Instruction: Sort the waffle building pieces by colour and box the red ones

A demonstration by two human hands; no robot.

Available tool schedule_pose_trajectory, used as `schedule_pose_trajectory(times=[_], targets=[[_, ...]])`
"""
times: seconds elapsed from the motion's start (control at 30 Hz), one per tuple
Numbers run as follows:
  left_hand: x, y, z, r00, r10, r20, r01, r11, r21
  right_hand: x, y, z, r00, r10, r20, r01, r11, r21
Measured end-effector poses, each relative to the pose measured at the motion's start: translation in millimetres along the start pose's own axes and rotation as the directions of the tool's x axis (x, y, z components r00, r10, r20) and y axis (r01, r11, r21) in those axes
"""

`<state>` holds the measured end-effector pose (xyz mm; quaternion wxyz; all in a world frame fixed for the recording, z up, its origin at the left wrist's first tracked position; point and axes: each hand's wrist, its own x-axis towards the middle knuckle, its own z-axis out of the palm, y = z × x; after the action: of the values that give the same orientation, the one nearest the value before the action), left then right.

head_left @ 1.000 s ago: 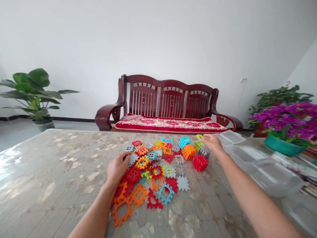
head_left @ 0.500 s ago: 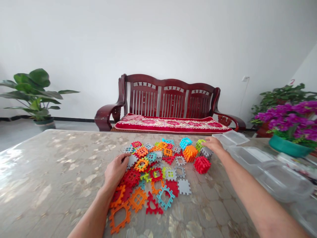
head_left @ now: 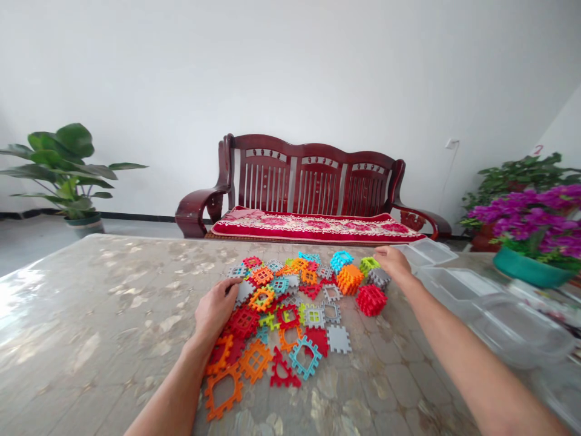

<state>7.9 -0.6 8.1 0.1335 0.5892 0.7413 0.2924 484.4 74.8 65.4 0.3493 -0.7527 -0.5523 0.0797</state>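
Flat notched puzzle tiles in several colours lie spread in a loose pile on the table. My left hand (head_left: 216, 307) rests at the pile's left edge, its fingertips at a grey tile (head_left: 245, 292); whether it grips the tile cannot be made out. My right hand (head_left: 393, 261) is beside a green stack (head_left: 369, 264), at its upper right, with the fingers close together; anything between them is too small to tell. Around that spot stand a blue stack (head_left: 341, 260), an orange stack (head_left: 349, 279), a grey stack (head_left: 379, 278) and a red stack (head_left: 371, 300).
Clear plastic containers (head_left: 458, 287) lie on the right of the table (head_left: 113, 303), under and beyond my right forearm. Behind them is a teal pot (head_left: 529, 267) with purple flowers. A wooden bench (head_left: 313, 188) stands past the far edge.
My right hand has drawn slightly away from the green stack, which now shows more. My left hand stays by the grey tile. The whole view has shifted a little.
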Motion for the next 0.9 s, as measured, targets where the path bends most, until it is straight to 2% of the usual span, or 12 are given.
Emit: schedule_pose_trajectory(times=[0.07,0.17,0.23,0.27,0.37,0.47,0.63,0.77,0.9], targets=[[-0.2,0.2,0.1,1.0,-0.002,0.003,0.002,1.0,0.0,-16.6,-19.8,5.7,0.998,-0.065,0.016,0.064,0.996,0.056],[-1.7,2.0,-1.4,1.0,-0.002,0.007,0.002,1.0,0.011,-57.8,-54.8,16.7,0.968,-0.22,0.116,0.199,0.964,0.175],[-2.9,3.7,-2.9,1.0,-0.003,0.011,0.003,1.0,0.017,-91.7,-76.4,22.9,0.882,-0.388,0.267,0.306,0.903,0.3],[-3.4,4.4,-3.5,1.0,-0.003,0.013,0.003,1.0,0.016,-108.3,-85.2,25.4,0.841,-0.42,0.342,0.332,0.898,0.288],[-4.3,5.7,-4.7,1.0,0.0,0.016,0.0,1.0,0.006,-147.5,-100.4,32.5,0.745,-0.475,0.468,0.457,0.875,0.16],[-4.4,5.7,-4.6,1.0,0.0,0.023,0.0,1.0,-0.001,-165.6,-101.4,40.9,0.686,-0.511,0.518,0.57,0.82,0.054],[-3.9,5.0,-3.6,1.0,-0.006,0.023,0.006,1.0,-0.006,-172.4,-100.3,49.9,0.682,-0.501,0.533,0.611,0.791,-0.039],[-3.6,4.7,-3.4,1.0,-0.004,0.03,0.004,1.0,-0.011,-179.4,-106.6,47.8,0.705,-0.523,0.479,0.631,0.771,-0.085],[-3.7,5.1,-3.9,0.999,-0.007,0.034,0.007,1.0,-0.011,-184.6,-108.5,45.0,0.692,-0.594,0.411,0.651,0.759,0.001]])
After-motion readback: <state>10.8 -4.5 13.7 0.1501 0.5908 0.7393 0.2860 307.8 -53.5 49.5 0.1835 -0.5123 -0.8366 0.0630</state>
